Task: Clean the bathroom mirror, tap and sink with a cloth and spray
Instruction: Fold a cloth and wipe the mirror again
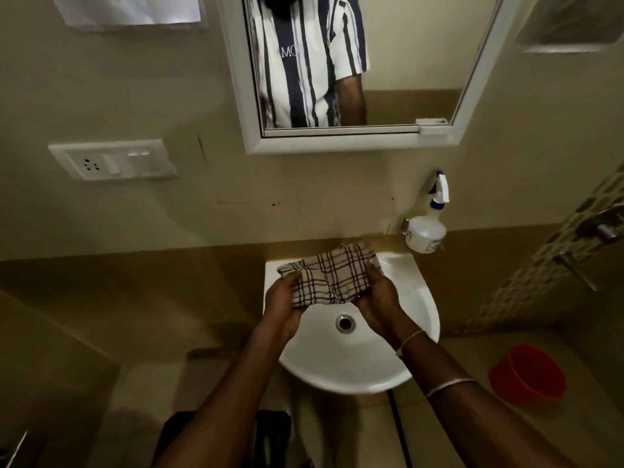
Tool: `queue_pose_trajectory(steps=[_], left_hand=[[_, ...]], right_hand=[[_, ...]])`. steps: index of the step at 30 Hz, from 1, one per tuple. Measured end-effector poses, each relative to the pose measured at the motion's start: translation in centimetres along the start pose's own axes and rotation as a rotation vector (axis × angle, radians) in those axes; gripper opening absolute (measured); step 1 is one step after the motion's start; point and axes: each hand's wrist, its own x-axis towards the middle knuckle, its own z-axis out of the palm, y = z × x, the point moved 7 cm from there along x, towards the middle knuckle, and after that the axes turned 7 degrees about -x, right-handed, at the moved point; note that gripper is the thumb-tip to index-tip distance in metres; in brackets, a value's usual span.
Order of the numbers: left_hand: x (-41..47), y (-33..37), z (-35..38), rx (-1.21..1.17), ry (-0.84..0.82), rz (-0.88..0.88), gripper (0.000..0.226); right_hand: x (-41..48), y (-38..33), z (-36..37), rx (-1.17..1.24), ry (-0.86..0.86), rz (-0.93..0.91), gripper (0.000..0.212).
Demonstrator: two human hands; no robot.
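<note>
A checked cream cloth (pixel 332 275) is held bunched over the back of the white sink (pixel 418 298). My left hand (pixel 283 298) grips its left end and my right hand (pixel 376 293) grips its right end. The cloth covers the spot at the rear of the basin, so the tap is hidden. The drain (pixel 344 322) shows below the cloth. A white spray bottle (pixel 426 231) with a white and purple trigger stands on the ledge at the sink's back right corner. The white-framed mirror (pixel 405 62) hangs above and reflects a person's striped shirt and an arm.
A switch and socket plate (pixel 113 159) is on the wall to the left. A red bucket (pixel 528 374) stands on the floor at the right. Metal shower fittings (pixel 597 228) stick out of the tiled right wall. A dark object lies on the floor below the sink.
</note>
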Motion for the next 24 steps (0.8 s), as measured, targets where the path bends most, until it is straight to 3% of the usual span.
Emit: queue_pose_trajectory(steps=[4,7,10,12,16,18,22,24], left_hand=[[2.6,1.5,1.4,0.016,-0.076,0.003,0.031],[3.3,2.4,2.8,0.057,-0.139,0.011,0.027],[3.7,2.5,4.0,0.122,-0.208,0.026,0.029],[3.9,2.1,4.7,0.178,-0.228,0.028,0.030],[3.4,0.8,6.1,0.274,-0.289,0.001,0.039],[3.1,-0.1,6.6,0.266,-0.329,-0.036,0.045],[3.3,-0.8,7.0,0.219,-0.327,-0.071,0.056],[3.6,-0.1,6.9,0.260,-0.278,-0.031,0.057]], right_hand=[[2.8,0.8,-1.4,0.037,0.093,0.041,0.031],[4.3,1.3,-3.4,-0.169,0.227,0.050,0.016],[4.8,0.7,-4.3,-0.542,0.352,-0.037,0.045],[5.3,0.7,-3.3,-0.620,0.283,-0.073,0.053],[5.0,3.4,0.0,-0.244,-0.034,0.256,0.072],[4.9,3.4,0.9,-0.038,-0.168,0.328,0.077],[4.8,2.8,1.0,0.250,-0.239,0.396,0.081],[4.6,2.3,1.0,0.229,-0.241,0.369,0.074]])
